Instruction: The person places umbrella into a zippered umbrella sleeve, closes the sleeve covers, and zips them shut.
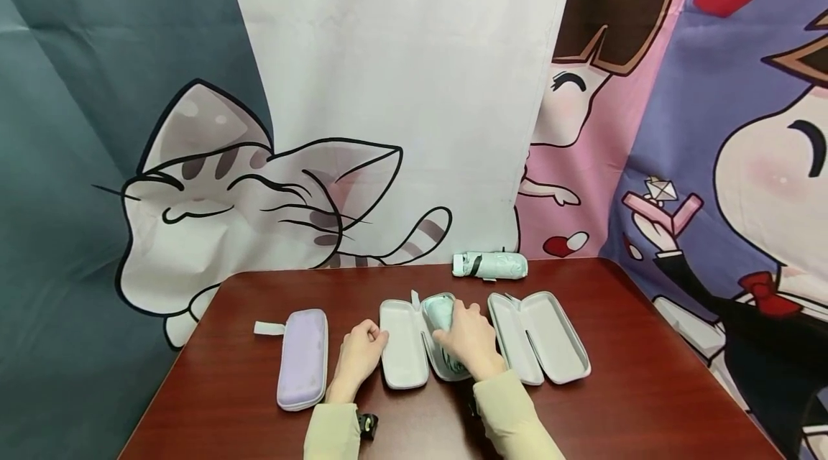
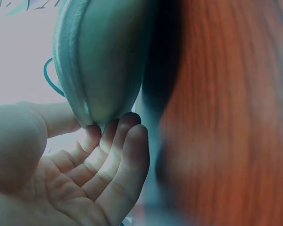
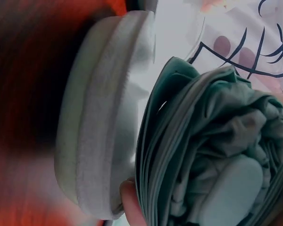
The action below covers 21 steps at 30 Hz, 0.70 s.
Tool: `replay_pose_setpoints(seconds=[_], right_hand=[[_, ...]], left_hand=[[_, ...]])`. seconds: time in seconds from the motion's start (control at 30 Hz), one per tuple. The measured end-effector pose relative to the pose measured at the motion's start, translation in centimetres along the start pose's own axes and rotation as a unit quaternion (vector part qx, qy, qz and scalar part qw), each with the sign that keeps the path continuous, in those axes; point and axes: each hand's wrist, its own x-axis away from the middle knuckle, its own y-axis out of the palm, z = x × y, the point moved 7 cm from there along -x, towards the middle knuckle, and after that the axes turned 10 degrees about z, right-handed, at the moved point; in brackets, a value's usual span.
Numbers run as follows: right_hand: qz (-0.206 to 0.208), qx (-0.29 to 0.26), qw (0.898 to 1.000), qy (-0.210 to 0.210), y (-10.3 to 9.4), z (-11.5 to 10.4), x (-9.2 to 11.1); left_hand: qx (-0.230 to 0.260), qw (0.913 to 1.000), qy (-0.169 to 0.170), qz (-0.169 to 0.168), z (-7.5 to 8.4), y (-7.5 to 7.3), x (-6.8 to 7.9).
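Mint-green fabric takes centre stage, a folded umbrella (image 1: 438,313) at the right-hand half of the middle open case (image 1: 404,345), and both hands are on the job! The step in hand looks like settling that roll against the hollow of the case, and doing it well calls for keeping it lengthwise, parallel to the long sides. The right wrist view shows why: the near end, with its pale oval cap (image 3: 233,193), rides above the rim, and loose pleats fan out close to the zip edge. Tucking those folds inward would keep them off the zip, while a light, even hold should spare the cloth a crush.

Now to the grips! The right grip (image 1: 474,340) is curled over the umbrella, spread about as wide as the roll, one fingertip showing between cloth and case rim. The left grip (image 1: 358,353) is nearly closed, thumb and fingers pinching the outer edge of the case's left half, a good anchor if it stays gentle. Flanking them on the worktop (image 1: 647,374), a closed lilac case (image 1: 302,359) lies to the left and another open case (image 1: 556,338) sits just beside the right grip
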Motion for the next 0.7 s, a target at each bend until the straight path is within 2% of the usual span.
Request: replay_pose_setpoints(seconds=[0.27,0.43,0.7], right_hand=[[0.000,0.000,1.000,0.009,1.3,0.3,0.1],[0.021,0.001,1.000,-0.005,1.7,0.0,0.0],[0.032,-0.013,0.999,-0.014,2.6,0.0,-0.1]], left_hand=[[0.000,0.9999,-0.001,-0.011,0.0,0.1,-0.1],[0.003,0.9999,0.007,-0.010,0.3,-0.1,-0.2],[-0.003,0.9998,0.014,-0.013,0.1,-0.2,-0.1]])
